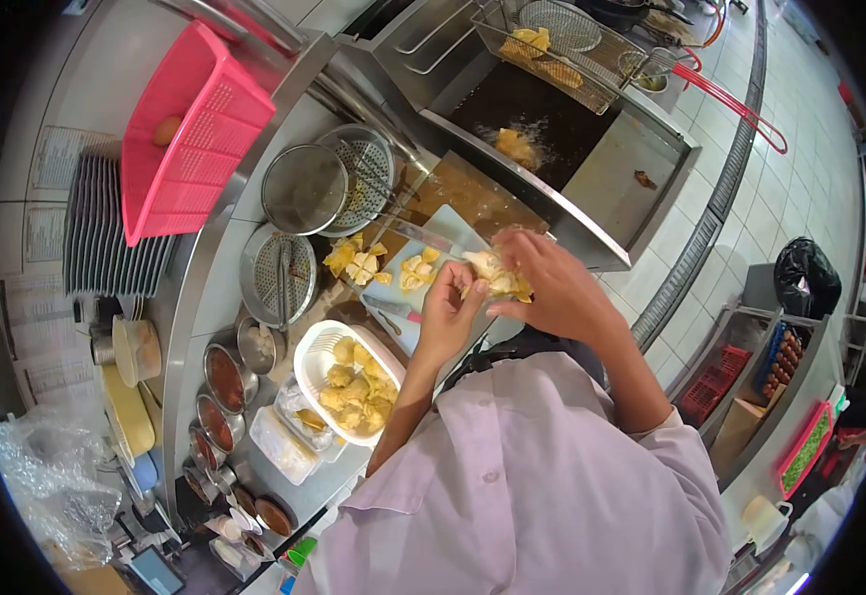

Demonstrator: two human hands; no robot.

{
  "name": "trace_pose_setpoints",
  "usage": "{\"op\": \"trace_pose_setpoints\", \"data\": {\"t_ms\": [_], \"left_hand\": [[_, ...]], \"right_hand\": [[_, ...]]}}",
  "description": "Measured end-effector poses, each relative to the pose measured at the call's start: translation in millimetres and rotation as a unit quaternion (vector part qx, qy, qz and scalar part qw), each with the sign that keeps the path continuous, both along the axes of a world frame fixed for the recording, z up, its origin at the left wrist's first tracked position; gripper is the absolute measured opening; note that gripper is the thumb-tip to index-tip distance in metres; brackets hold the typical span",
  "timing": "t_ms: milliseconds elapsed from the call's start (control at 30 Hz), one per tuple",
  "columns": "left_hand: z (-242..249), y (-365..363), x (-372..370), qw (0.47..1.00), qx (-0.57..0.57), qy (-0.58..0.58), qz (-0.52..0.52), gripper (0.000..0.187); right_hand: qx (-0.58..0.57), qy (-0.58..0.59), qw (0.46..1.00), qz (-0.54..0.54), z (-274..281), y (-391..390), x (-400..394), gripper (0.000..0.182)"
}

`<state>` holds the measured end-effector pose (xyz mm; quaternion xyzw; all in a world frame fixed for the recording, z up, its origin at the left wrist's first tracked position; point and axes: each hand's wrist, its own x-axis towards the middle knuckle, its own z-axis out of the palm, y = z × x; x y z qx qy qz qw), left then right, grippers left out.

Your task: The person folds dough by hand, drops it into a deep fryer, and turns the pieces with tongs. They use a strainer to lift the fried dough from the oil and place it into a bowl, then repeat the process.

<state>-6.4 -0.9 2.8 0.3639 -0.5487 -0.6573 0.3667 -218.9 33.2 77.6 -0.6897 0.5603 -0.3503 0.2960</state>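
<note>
In front of my chest, a torn-looking piece of yellow-skinned food with a pale inside (492, 273) is between my hands, above the edge of the cutting board. My left hand (448, 315) pinches its near-left side. The fingers and thumb of my right hand (557, 288) curl round its right side. Similar opened pieces (417, 269) lie on the pale blue cutting board (453, 230), and more pieces (355, 260) sit at its left edge. A long flat blade (415, 231) rests across the board. Beside my left forearm, a white basket (306, 359) holds several whole yellow pieces.
Ahead, a fryer (482, 104) has a piece bubbling in dark oil; a wire basket (591, 91) with red handles hangs over it. Strainers (306, 188) and sauce pots (223, 377) line the left counter. A pink basket (200, 129) sits on the shelf above.
</note>
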Motion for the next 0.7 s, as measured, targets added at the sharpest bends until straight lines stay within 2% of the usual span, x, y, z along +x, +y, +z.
{"op": "trace_pose_setpoints", "data": {"t_ms": [100,267,367,433,600,700], "left_hand": [[-12,-1,-1,1.000,0.004,-0.027,-0.004,0.015],[-17,-16,-5,0.997,0.029,-0.064,-0.020,0.015],[-30,-28,-13,0.991,0.129,-0.040,0.011,0.013],[-27,-41,-18,0.990,0.124,-0.073,0.013,0.012],[-21,-62,-33,0.985,0.088,-0.126,0.076,0.012],[-19,-61,-20,0.985,0.079,-0.135,0.079,0.014]], "right_hand": [[0.015,-0.019,0.999,0.028,-25,-14,-5,0.051],[0.037,0.004,0.996,0.078,-33,-44,-23,0.047],[0.041,0.012,0.995,0.089,-40,-66,-36,0.043],[0.037,0.029,0.994,0.099,-42,-85,-49,0.039],[0.046,0.084,0.994,0.046,-63,-147,-86,0.040],[0.012,0.119,0.993,-0.013,-133,-207,-118,0.041]]}}
